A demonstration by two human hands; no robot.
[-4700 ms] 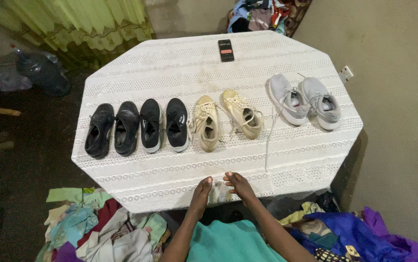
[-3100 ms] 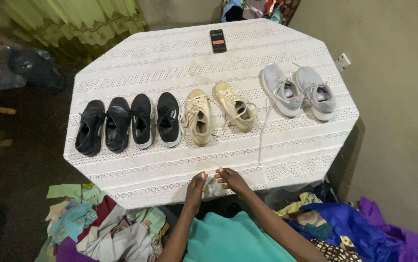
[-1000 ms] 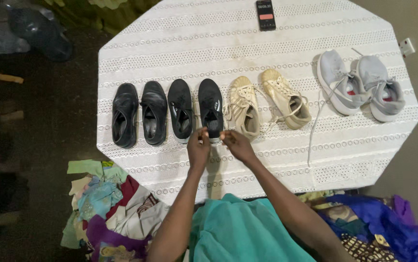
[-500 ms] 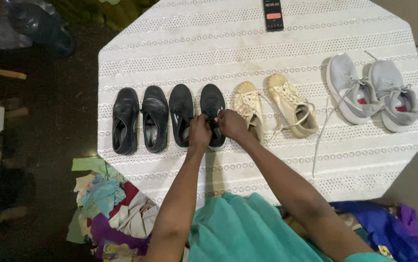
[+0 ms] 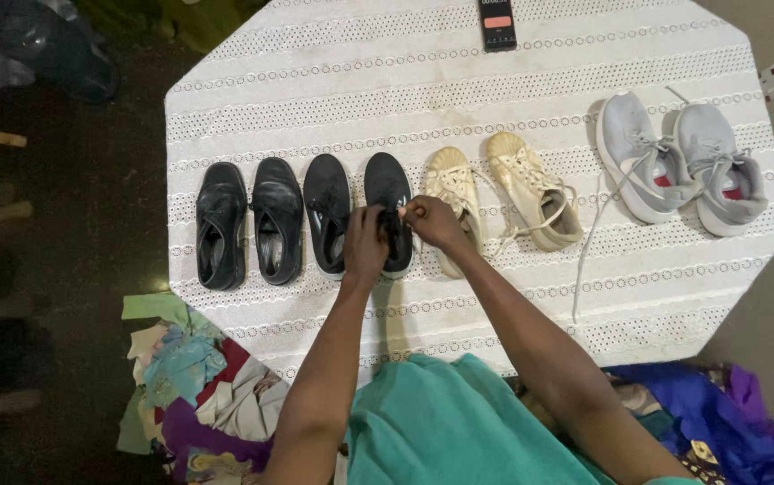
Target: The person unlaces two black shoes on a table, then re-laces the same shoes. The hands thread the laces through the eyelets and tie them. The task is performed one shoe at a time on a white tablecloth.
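While both hands work over the row of shoes, I read the scene from the left. Two black leather shoes [image 5: 222, 224] sit side by side near the table's [image 5: 459, 296] left edge, touching or nearly so. Next comes the left black sneaker [image 5: 327, 220], just beside them, and then the right black sneaker [image 5: 389, 193], which is the one in hand.

My left hand [image 5: 365, 244] lies over that sneaker's opening with the fingers curled down; they look pinched on something dark at the tongue, most likely a lace, though I cannot make out the lace itself. My right hand [image 5: 432, 223] comes in from the other side, thumb and fingertips closed in a pinch at the same spot (again, what exactly they grip is hidden).

I see a few risks. Nothing pins the sneaker down, so a hard tug could, I think, drag it into its neighbour or into the cream shoes [image 5: 504, 202] just to its right, whose loose laces lie close enough to snag my right wrist. Further right, a long lace trails from the grey sneakers [image 5: 679, 166] toward the table's near edge; a careless forearm could catch it and pull a shoe along. The phone [image 5: 496, 22] at the far edge seems well out of harm's way.
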